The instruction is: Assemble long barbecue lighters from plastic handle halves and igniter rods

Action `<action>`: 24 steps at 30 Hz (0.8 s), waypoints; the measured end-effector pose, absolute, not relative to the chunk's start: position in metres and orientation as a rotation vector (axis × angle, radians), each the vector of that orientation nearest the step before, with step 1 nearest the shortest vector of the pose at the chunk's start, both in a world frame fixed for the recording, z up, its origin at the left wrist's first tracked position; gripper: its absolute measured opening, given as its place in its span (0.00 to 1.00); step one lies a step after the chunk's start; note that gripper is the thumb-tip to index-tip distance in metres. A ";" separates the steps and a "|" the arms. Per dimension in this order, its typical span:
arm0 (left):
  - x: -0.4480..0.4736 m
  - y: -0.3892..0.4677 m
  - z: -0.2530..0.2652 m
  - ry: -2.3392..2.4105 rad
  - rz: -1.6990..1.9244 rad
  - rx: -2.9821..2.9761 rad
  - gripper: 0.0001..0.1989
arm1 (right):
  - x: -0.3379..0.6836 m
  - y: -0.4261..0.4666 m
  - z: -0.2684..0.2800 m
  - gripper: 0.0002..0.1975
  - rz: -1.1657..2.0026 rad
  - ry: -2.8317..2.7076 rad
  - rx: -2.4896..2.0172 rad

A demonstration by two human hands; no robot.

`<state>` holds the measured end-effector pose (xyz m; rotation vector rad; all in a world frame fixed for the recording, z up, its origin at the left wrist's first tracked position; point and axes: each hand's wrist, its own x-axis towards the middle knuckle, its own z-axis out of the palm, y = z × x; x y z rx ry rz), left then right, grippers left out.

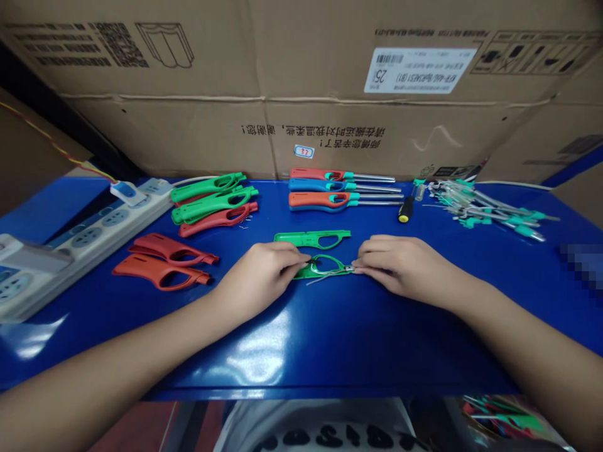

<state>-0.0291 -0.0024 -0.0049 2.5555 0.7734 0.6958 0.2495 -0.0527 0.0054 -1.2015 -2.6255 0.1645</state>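
Observation:
A green lighter casing half (325,269) lies open side up on the blue table, with a white wire and a thin clear tube across it. My left hand (271,270) is closed at its left end, thumb and finger pinching a small black part (312,260). At the casing's right tip, the fingers of my right hand (400,263) pinch a small metal fitting (349,269) joined to the wire. Just behind lies a second green casing half (311,240). My fingers hide some of the small parts.
Assembled lighters (325,201) lie at the back beside a black-and-yellow screwdriver (406,210) and a pile of metal tubes with teal parts (490,204). Green casings (214,204) and orange-red casings (160,270) lie left, near a power strip (94,235). A cardboard box (301,81) stands behind.

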 end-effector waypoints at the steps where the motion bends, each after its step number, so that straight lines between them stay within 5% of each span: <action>1: -0.029 -0.003 -0.005 0.783 0.684 2.556 0.09 | 0.250 -0.053 0.005 0.14 0.164 -2.625 -1.201; 24: -0.031 -0.011 -0.005 0.854 0.571 2.687 0.09 | 0.251 -0.053 0.006 0.13 0.151 -2.625 -1.211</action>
